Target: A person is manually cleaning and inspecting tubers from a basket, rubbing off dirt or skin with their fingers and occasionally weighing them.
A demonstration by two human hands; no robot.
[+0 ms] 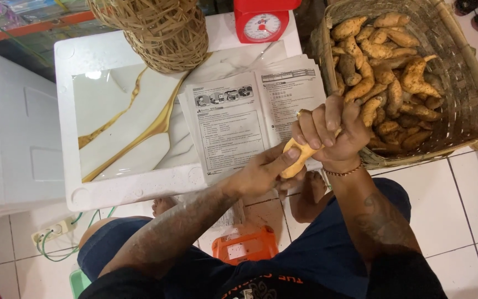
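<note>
Basket [471,105]: sitting just right of the grip, its roots staying in easy reach.
Table [134,182]: white, gold-veined; lying ahead of the grip, printed sheets [233,127] covering it.
Floor [471,188]: pale tiles below the grip.
Right hand [330,135]: clamping closed over the root's [295,158] far end.
Left hand [264,171]: gripping its near end, thumb bracing; root hanging over the table edge.

Tattooed forearms, beaded bracelet [343,173] on right wrist, blue shorts [327,249].
</note>
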